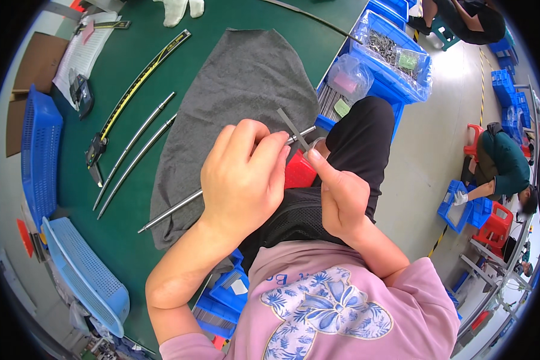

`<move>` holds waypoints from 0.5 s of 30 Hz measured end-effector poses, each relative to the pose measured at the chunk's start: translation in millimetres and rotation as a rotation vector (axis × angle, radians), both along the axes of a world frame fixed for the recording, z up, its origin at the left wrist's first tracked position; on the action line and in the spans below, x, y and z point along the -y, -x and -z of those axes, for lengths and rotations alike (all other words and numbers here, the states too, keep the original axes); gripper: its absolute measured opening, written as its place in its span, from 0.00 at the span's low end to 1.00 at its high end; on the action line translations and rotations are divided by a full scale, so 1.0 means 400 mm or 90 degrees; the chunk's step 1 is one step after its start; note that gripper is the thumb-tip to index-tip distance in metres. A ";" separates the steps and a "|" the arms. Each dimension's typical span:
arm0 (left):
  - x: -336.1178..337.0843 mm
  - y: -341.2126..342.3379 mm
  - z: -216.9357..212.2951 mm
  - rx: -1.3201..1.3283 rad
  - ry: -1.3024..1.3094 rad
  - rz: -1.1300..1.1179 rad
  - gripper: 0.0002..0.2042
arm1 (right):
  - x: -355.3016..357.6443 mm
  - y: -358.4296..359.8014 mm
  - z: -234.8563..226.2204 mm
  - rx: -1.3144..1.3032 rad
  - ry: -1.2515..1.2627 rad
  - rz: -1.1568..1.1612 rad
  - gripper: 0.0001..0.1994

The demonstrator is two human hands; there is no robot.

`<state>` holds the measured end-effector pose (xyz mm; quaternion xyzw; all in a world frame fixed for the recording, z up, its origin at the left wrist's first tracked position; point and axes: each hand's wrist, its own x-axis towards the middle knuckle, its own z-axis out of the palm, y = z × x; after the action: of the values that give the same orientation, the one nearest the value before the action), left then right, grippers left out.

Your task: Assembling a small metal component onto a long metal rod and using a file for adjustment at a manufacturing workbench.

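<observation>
My left hand (243, 174) is closed around a thin shiny metal rod (173, 211), which slants from lower left to upper right over the grey cloth (252, 72). Beyond the fingers, the rod's far end pokes out. My right hand (345, 201) pinches a narrow flat grey strip (290, 125) between thumb and fingers. The strip crosses the rod near that end and seems to touch it; whether it is a file cannot be made out. Two similar metal rods, a nearer-left rod (129, 153) and its neighbour (139, 163), lie left of the cloth.
A long caliper (139, 84) lies at the left on the green table (117, 240). Blue baskets (42, 150) line the table's left edge. Blue bins (423, 84) with small metal parts stand at the right. Farther right, a person (507, 159) bends over blue crates.
</observation>
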<state>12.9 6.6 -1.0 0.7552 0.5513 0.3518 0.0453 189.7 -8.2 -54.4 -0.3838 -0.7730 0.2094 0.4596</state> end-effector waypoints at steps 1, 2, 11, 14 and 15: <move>0.001 -0.001 0.000 0.000 0.001 -0.004 0.07 | 0.000 -0.001 -0.002 0.016 0.006 -0.005 0.28; 0.002 -0.002 -0.001 0.000 0.002 -0.004 0.07 | 0.000 0.001 0.000 0.016 0.008 -0.004 0.28; -0.008 -0.010 0.007 0.061 0.010 0.027 0.07 | -0.015 0.018 -0.007 0.110 -0.059 0.042 0.31; -0.007 -0.011 0.006 0.068 0.008 0.027 0.07 | -0.019 0.032 0.020 0.082 -0.091 0.043 0.31; -0.008 -0.012 0.006 0.070 0.011 0.028 0.07 | -0.005 0.026 0.039 0.073 -0.098 0.055 0.31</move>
<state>17.5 9.8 -3.5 0.7462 0.5345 0.3867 0.0894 179.2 -6.1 -70.2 -0.3918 -0.7945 0.1069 0.4515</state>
